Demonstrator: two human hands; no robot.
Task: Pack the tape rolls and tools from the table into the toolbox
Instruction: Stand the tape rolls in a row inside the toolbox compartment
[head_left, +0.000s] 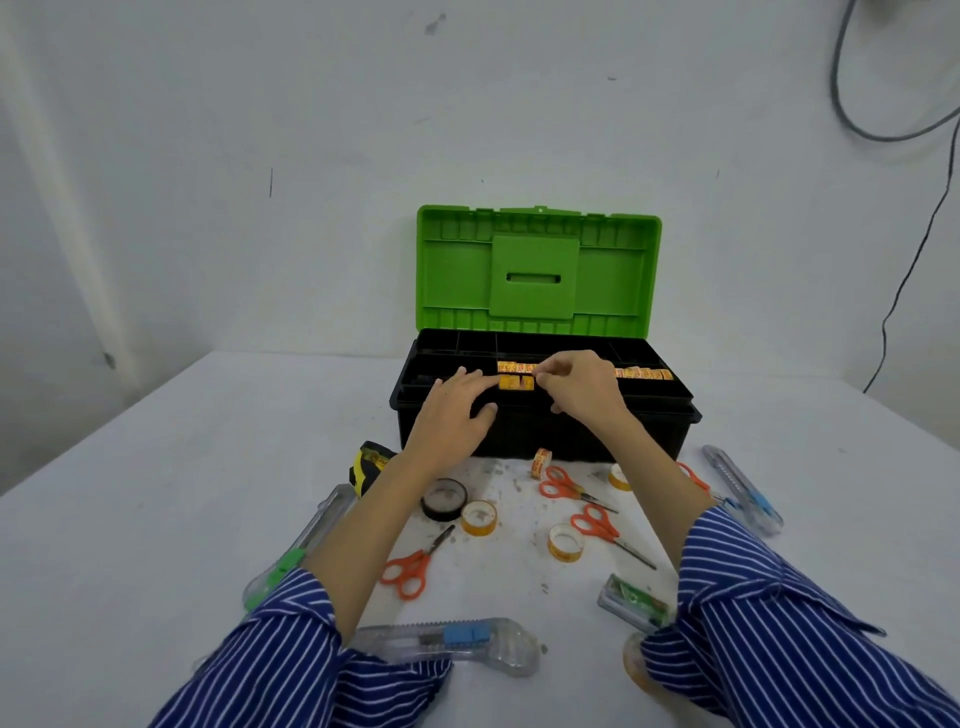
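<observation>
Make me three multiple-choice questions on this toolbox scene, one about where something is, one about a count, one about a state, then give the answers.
1. Where is the black tape roll?
A. on the table near the left forearm
B. inside the toolbox
C. on the open lid

2. How many orange-handled scissors show fully on the table?
A. one
B. three
C. six

3. How is the toolbox lid?
A. shut
B. taken off
C. open, standing upright

Answers: 1 A, it lies in front of the toolbox. 2 B, one on the left, two in the middle; a further orange handle peeks by the right forearm. 3 C, its green inside faces the camera.
</observation>
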